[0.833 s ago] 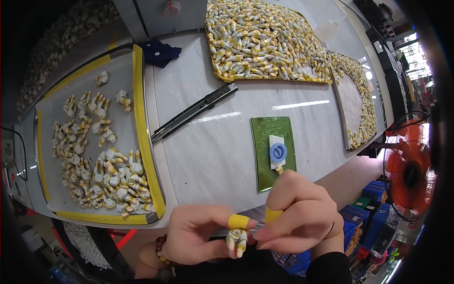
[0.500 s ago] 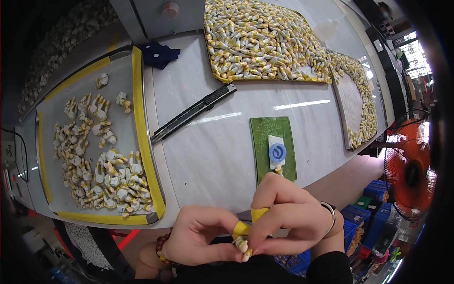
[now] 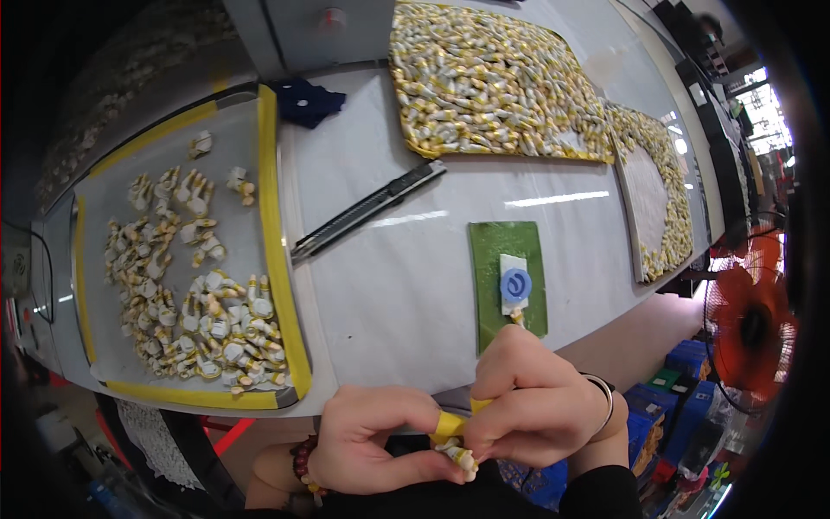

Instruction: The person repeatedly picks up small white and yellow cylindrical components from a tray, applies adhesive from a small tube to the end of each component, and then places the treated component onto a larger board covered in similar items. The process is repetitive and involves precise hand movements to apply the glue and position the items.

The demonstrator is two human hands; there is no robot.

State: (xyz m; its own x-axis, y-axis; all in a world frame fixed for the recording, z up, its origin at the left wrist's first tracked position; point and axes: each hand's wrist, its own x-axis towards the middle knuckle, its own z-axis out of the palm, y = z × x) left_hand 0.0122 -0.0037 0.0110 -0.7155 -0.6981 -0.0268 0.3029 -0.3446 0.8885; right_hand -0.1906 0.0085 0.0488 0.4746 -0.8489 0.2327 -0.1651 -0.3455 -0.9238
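Observation:
Low at the table's near edge, my left hand [image 3: 372, 441] is closed, pinching a small white, yellow and peach figurine [image 3: 467, 464] between thumb and index finger. Closed against its other side are the fingertips of my right hand [image 3: 540, 402], partly hiding it. Yellow tape wraps a finger on each hand. Just beyond the right hand lies a green mat [image 3: 486, 251], bearing a white block [image 3: 512, 262] with a round blue piece [image 3: 516, 284] on top. Another small peach-and-yellow tip [image 3: 517, 317] pokes out below the block.
At the left, a yellow-taped tray [image 3: 281, 259] holds a heap of similar figurines [image 3: 160, 268]. A black utility knife [image 3: 367, 212] lies mid-table. Farther back are a densely filled tray [image 3: 493, 82], a partly filled one [image 3: 644, 195] and a dark cloth [image 3: 309, 102]. An orange fan [image 3: 748, 324] stands right.
The whole view has shifted slightly, moving the table's things right and down in the picture. Between my fingers the figurine has turned a little, and more of it shows. Both hands stay together.

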